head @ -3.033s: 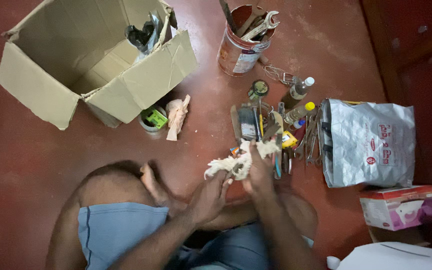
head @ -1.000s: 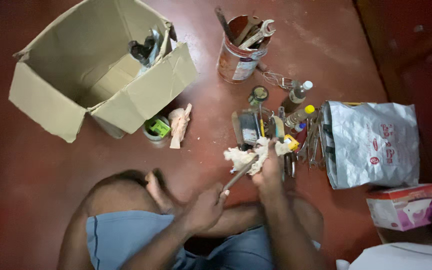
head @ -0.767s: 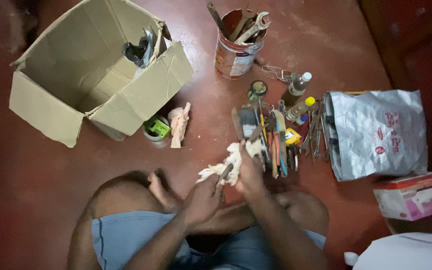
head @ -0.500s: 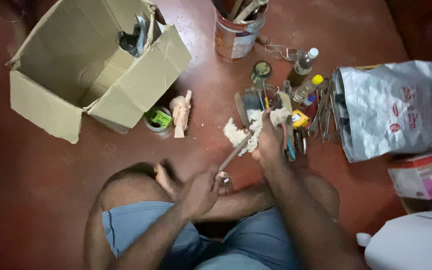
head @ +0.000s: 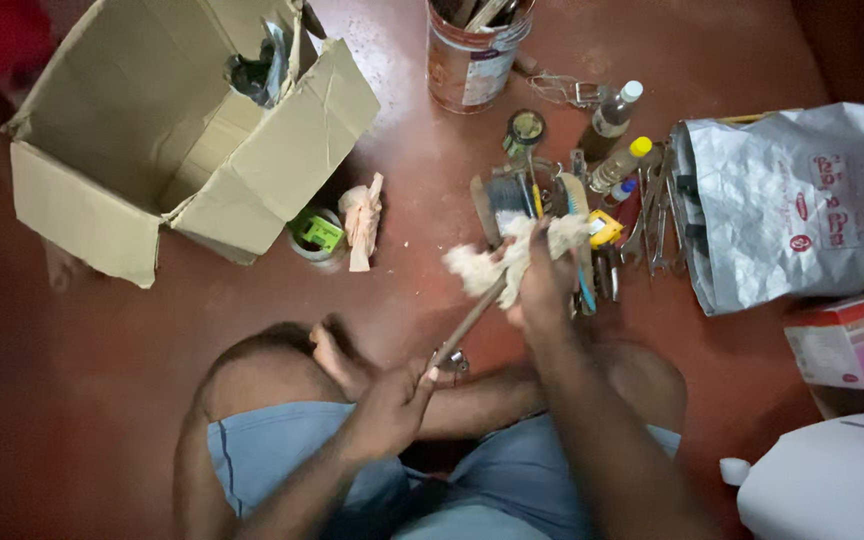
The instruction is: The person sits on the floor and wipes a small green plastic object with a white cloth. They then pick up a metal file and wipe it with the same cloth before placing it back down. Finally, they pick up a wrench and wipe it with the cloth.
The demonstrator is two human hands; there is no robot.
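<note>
Cardboard box point(head: 167, 130) lies well up-left of the left hand point(head: 384, 408); a silver bag point(head: 802, 205) sits right of the right hand point(head: 544, 285). Right hand clenches a white rag point(head: 497, 265) around a rod point(head: 467, 325); left hand grips the rod's near end.

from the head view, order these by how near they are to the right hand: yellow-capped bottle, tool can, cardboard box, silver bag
From the right hand, which grips a wad of rag:
1. yellow-capped bottle, just up and right.
2. tool can, top centre, and silver bag, far right: too close to call.
3. cardboard box, far upper left.
</note>
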